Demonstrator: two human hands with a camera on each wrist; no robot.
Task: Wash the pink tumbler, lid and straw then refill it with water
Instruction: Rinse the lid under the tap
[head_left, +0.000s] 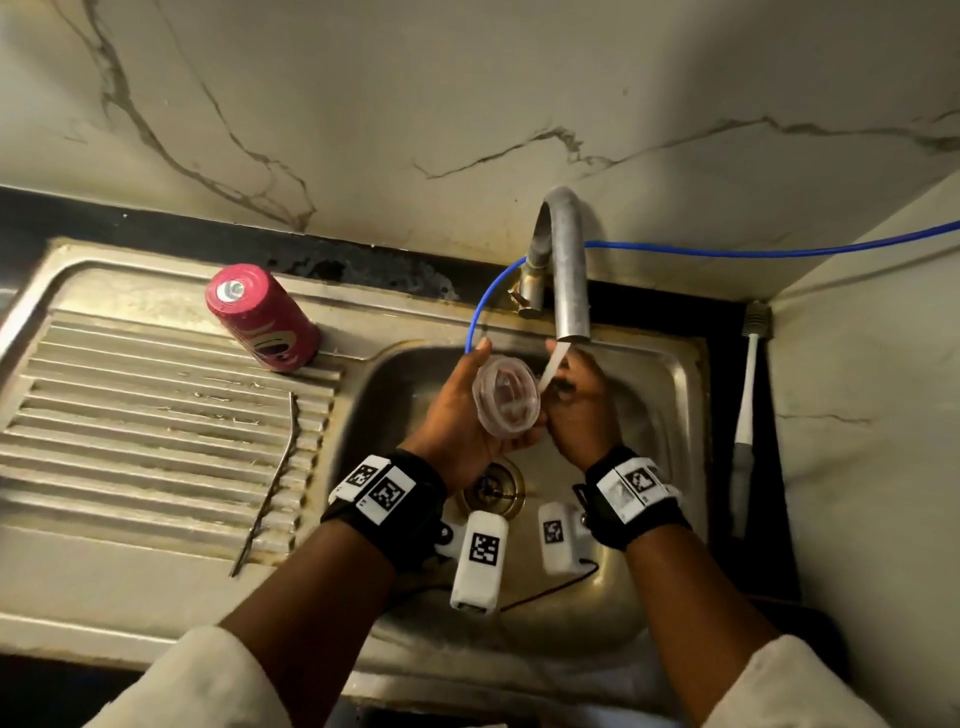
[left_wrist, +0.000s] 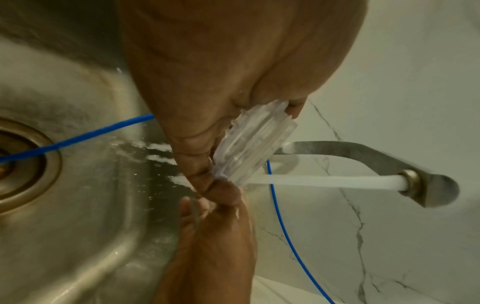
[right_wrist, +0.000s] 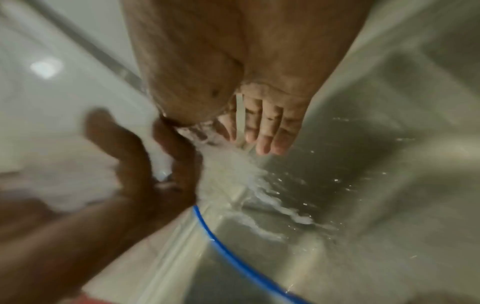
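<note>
My left hand grips the clear lid by its rim over the sink basin, tilted on edge beside the running water. In the left wrist view the stream strikes the lid's lower edge. My right hand is under the tap with wet, fairly straight fingers next to the lid. A pale narrow strip crosses those fingers; straw or water, I cannot tell. The pink tumbler stands upside down on the drainboard, far left of both hands.
A thin dark rod lies on the ribbed drainboard. A blue hose runs from the right wall past the tap into the steel basin, toward the drain. A white brush leans in the right corner.
</note>
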